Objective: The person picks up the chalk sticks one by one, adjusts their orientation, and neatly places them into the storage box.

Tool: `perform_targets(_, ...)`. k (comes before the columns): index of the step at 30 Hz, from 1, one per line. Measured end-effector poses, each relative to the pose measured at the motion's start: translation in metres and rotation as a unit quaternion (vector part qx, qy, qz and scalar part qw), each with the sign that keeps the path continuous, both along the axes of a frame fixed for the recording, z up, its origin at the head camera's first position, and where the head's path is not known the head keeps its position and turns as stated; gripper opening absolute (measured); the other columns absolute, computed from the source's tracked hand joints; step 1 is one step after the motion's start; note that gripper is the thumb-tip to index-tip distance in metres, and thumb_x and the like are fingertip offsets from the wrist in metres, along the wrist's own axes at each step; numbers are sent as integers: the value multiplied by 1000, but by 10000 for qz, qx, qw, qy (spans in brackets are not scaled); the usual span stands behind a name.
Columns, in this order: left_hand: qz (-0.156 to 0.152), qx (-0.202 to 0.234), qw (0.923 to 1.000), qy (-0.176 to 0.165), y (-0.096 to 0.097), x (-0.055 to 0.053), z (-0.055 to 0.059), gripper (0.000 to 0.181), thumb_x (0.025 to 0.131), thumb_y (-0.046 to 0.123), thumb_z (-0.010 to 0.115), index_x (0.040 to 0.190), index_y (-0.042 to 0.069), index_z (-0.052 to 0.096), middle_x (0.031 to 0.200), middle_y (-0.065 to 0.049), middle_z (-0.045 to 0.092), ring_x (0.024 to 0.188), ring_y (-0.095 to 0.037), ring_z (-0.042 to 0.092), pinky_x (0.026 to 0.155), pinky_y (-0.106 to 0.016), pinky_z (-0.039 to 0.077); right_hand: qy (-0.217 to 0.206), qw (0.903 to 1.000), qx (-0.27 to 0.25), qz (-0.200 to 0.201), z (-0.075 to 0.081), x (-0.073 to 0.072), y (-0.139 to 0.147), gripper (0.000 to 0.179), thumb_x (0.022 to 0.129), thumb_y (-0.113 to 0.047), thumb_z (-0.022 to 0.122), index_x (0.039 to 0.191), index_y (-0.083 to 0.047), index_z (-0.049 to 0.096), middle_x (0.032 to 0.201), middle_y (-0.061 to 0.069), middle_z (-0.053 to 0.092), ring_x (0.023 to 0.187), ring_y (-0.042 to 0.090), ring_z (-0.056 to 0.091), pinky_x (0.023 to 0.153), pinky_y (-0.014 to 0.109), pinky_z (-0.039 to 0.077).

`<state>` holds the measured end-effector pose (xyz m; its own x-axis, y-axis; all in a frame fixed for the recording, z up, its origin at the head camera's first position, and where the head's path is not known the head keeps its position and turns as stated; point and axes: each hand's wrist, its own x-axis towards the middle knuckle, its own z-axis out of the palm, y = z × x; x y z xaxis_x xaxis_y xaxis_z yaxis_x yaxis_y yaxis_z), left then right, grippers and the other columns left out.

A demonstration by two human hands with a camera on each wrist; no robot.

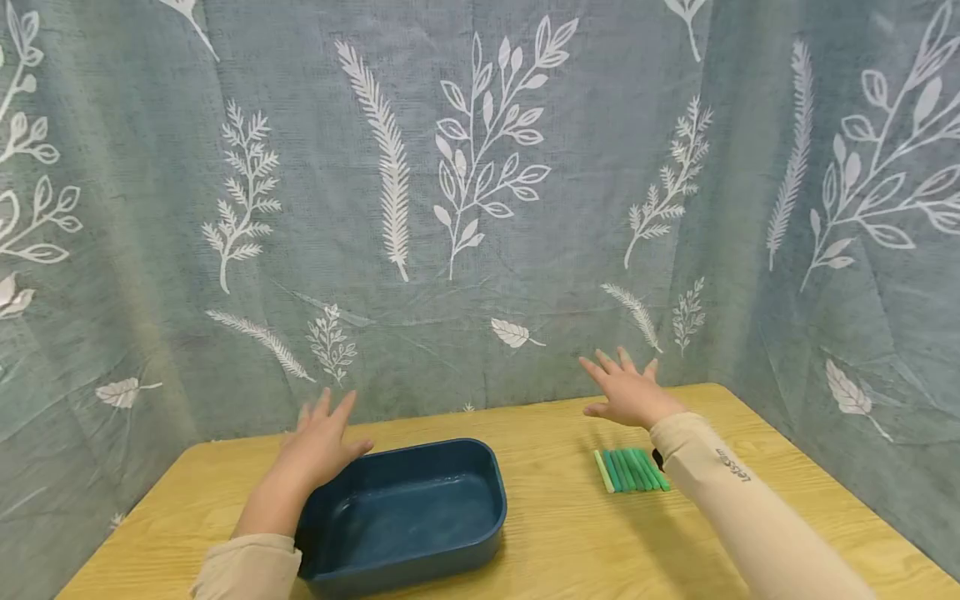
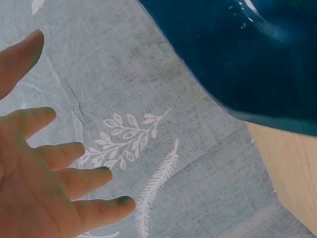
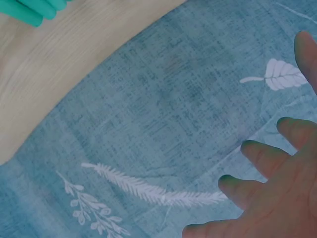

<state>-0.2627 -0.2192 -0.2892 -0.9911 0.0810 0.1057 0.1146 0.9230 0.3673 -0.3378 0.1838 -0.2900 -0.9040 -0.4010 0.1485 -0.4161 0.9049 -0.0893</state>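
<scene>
My left hand [image 1: 318,446] is raised over the left back corner of a dark blue rectangular basin [image 1: 427,521], its fingers spread and holding nothing. In the left wrist view, the palm and spread fingers [image 2: 44,158] show beside the basin's edge [image 2: 237,59]. Off to the right, my right hand [image 1: 628,396] hovers over the back of the table, fingers fanned out. Just in front of it lies a neat row of several thin green sticks [image 1: 633,471], with one pale yellow stick [image 1: 603,472] at the left end. The right wrist view shows an empty palm [image 3: 282,193].
Both things rest on a light wooden table [image 1: 551,500]. Blue-grey cloth [image 1: 480,358] with white leaf prints hangs behind the table and along both sides. Part of the green sticks [image 3: 29,10] shows at the corner of the right wrist view.
</scene>
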Motion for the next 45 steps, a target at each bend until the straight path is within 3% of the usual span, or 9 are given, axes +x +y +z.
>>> perform_targets(7,-48,263,9996,1,-14,-1,-2,77,96,25,63,148,-13,20,148,-43,10,130,-65,13,99,-75,25,150,9999,0,26,3,1,-2,74,94,-31,66,152,-3,30,154,28,23,140,55,9,97,84,6)
perform_targets(12,-39,955,9948,-338,-24,0,-5,75,98,20,59,148,-15,15,147,-43,16,130,-61,23,99,-70,33,390,9992,-14,-11,3,5,2,71,94,-30,66,151,-3,33,153,28,27,139,55,16,97,83,12)
perform_targets(16,136,1693,9836,-603,-37,6,-20,79,99,19,57,147,-16,6,145,-46,13,129,-63,20,98,-70,34,528,9985,144,76,4,9,8,67,94,-28,66,149,-3,37,150,29,31,137,55,21,97,82,17)
perform_targets(21,487,3052,9439,-1163,-54,18,-47,87,100,17,54,146,-14,-13,145,-47,2,130,-65,10,103,-70,27,402,9987,255,192,0,15,16,64,94,-29,66,146,-2,41,148,28,36,134,54,29,97,79,24)
perform_targets(27,844,4658,8691,-1435,-65,29,-63,84,102,15,48,147,-7,-20,151,-39,-6,137,-58,5,110,-65,21,-258,9986,-318,337,1,18,29,61,96,-29,64,144,1,42,144,28,42,130,50,38,99,70,34)
perform_targets(32,872,5551,8142,-1462,-63,37,-74,83,103,14,45,148,1,-23,155,-30,-13,141,-51,-4,114,-62,14,-1062,9854,-1292,324,-1,21,40,63,98,-28,60,145,7,37,142,32,41,128,50,41,100,60,40)
perform_targets(35,940,5772,7996,-1368,-58,45,-80,80,104,11,43,148,3,-24,155,-27,-14,141,-49,-8,115,-61,10,-1264,9771,-1681,310,-8,22,44,63,98,-29,59,143,10,38,136,35,45,121,52,46,92,59,47)
perform_targets(42,1079,6056,7833,-897,-38,43,-87,76,103,5,45,152,4,-13,158,-23,-6,143,-46,-2,116,-54,17,-1496,9651,-2142,-158,-21,32,65,63,100,-25,57,139,18,34,124,38,50,111,52,51,82,55,51)
perform_targets(45,1194,6257,7678,-692,-40,47,-90,74,103,3,44,153,5,-10,159,-20,-4,145,-40,-1,117,-48,18,-1679,9584,-2298,-235,-22,28,63,64,101,-27,55,140,18,32,124,39,50,107,49,55,79,56,52)
